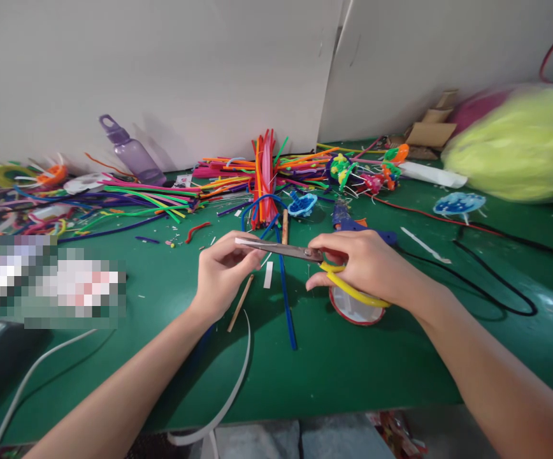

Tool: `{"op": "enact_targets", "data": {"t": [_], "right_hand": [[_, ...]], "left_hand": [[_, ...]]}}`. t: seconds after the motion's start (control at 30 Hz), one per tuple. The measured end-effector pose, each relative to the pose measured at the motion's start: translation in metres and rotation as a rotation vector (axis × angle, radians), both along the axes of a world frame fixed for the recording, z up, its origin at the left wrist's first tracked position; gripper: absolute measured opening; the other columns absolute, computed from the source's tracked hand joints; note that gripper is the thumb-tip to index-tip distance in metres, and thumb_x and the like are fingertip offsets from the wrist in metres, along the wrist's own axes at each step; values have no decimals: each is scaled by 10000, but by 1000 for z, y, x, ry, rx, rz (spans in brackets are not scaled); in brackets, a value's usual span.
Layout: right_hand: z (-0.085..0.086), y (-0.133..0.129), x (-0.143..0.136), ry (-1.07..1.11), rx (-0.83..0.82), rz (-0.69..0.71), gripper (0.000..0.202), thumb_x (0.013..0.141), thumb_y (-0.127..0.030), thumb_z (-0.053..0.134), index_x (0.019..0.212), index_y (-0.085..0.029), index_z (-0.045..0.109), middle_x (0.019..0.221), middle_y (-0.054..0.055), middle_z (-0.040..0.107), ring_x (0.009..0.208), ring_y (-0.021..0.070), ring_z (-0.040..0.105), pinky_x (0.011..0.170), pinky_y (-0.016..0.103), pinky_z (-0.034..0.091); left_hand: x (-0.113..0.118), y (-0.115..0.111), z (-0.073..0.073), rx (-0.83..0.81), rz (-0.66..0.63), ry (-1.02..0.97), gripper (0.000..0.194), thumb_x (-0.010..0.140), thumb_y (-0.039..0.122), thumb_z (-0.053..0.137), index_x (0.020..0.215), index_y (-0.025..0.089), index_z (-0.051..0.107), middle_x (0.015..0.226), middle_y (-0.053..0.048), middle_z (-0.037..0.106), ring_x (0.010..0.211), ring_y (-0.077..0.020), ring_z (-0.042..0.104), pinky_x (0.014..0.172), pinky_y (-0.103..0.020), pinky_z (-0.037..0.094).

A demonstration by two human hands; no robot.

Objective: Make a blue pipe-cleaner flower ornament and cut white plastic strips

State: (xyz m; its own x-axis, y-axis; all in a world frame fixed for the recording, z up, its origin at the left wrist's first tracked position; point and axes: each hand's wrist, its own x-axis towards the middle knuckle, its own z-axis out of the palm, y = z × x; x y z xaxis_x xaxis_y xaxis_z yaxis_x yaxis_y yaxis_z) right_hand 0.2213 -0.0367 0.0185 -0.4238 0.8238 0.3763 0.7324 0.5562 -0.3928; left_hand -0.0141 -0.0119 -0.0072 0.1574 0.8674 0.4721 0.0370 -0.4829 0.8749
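My right hand (362, 261) grips a pair of scissors (295, 250) with yellow handles, its blades pointing left. The blades reach my left hand (226, 271), whose fingers are pinched around a thin white strip (244, 241) at the blade tips. Below the left hand, a long white strip (241, 376) curves down past the table's front edge; whether it joins the pinched piece is hidden. A short cut white piece (268, 275) and a wooden stick (241, 303) lie under the hands. Blue pipe cleaners (286, 306) stretch along the table between them.
Bundles of coloured pipe cleaners (267, 172) lie along the wall. A purple bottle (136, 153) stands behind at left. A white roll with a red rim (357, 307) sits under my right hand, near a blue glue gun (362, 228). Yellow bagged material (515, 146) fills the right back.
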Motion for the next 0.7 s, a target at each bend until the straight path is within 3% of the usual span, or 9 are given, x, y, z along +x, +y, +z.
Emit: {"op": "enact_targets", "data": {"t": [0.7], "right_hand": [[-1, 1, 2, -25, -2, -30, 458, 716, -631, 692, 878, -203, 687, 658, -6, 620, 564, 116, 500, 543, 234, 343]], "left_hand": [[0, 1, 1, -26, 8, -14, 88, 784, 244, 716, 717, 187, 724, 810, -21, 654, 614, -84, 567, 524, -205, 466]]}}
